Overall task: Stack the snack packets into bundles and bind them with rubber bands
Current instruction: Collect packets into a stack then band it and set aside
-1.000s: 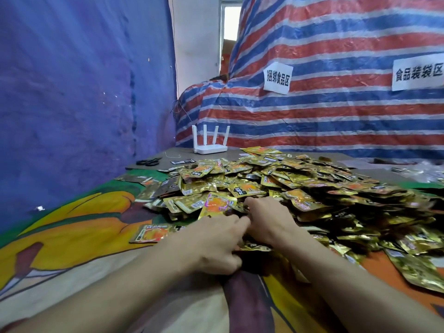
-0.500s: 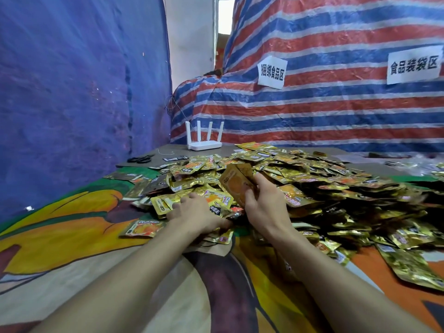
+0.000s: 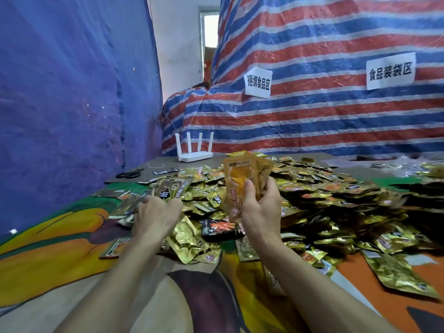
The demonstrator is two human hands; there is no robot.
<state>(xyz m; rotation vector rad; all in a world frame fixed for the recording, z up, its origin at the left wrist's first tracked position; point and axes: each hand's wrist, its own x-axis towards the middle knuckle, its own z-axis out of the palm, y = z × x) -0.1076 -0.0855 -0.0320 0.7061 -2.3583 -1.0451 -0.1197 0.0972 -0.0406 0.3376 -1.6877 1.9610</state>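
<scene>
Clamping orange packets (image 3: 237, 174) in right grip (image 3: 260, 210), left grip (image 3: 156, 213) pinching dark packets (image 3: 171, 187), printed tablecloth (image 3: 60, 236), striped tarp wall (image 3: 312, 116).

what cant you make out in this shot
Head view:
- Packet count in the right hand: the front orange packet covers those behind.
- Fingertips of the left hand, on the dark packets: hidden behind the hand's back.
- The packet pile: right end cut off by the frame edge.
- Rubber bands: none made out, too small or buried.
</scene>
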